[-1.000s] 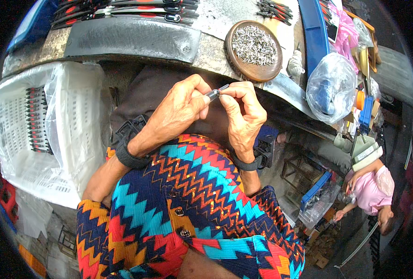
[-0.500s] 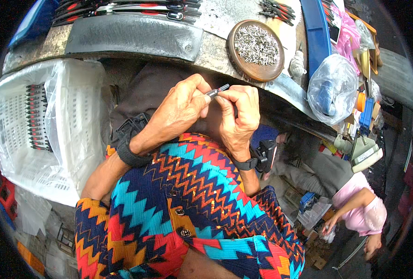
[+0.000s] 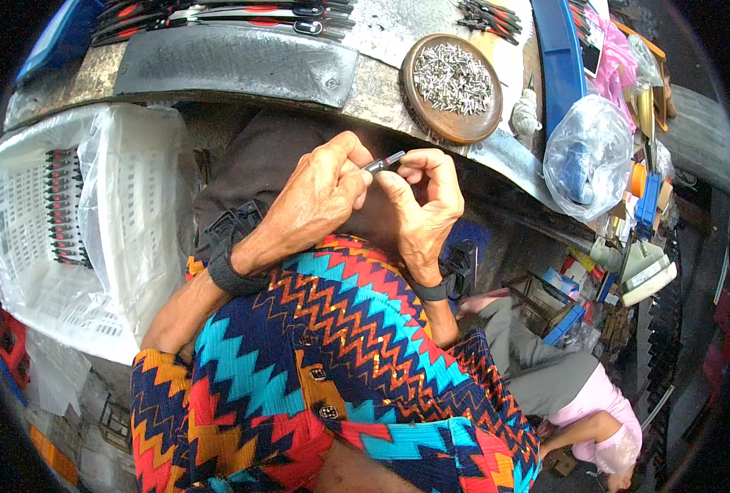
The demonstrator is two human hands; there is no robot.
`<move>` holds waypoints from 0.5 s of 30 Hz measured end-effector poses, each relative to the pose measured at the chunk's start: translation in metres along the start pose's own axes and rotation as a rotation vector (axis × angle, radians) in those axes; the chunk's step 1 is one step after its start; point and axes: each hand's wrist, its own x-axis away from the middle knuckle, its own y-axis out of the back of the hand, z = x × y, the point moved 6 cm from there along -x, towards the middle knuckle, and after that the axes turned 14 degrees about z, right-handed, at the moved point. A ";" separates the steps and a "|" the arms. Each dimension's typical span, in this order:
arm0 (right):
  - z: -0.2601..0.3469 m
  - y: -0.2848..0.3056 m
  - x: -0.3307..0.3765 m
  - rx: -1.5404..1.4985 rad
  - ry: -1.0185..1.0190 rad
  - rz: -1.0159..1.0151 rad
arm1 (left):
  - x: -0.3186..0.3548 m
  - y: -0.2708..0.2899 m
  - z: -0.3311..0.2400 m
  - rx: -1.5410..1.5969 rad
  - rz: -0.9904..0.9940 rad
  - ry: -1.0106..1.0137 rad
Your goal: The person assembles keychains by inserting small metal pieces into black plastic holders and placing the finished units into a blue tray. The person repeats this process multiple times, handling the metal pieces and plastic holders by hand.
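My left hand (image 3: 316, 197) and my right hand (image 3: 421, 205) meet in front of my chest, just below the edge of a worn metal workbench (image 3: 234, 62). Between their fingertips they pinch a small slim metal piece (image 3: 384, 162), silvery with a dark end. Both hands are closed on it, the left from the left end and the right from the right end. Each wrist wears a dark band. A round wooden dish (image 3: 454, 86) full of small metal pins sits on the bench just above my right hand.
A white plastic crate (image 3: 78, 222) lined with clear plastic holds rows of red-and-black parts at my left. Black-and-red tools (image 3: 217, 12) lie along the bench's far side. A tied clear bag (image 3: 588, 156) and clutter sit right. Another person in pink (image 3: 583, 403) bends low at lower right.
My hands stay together on the small metal piece with only slight finger shifts. The person in pink has moved from the right edge down and inward, bending lower.
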 end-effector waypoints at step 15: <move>-0.029 -0.017 0.002 -0.776 -0.259 0.174 | 0.000 -0.002 -0.004 0.068 0.067 0.019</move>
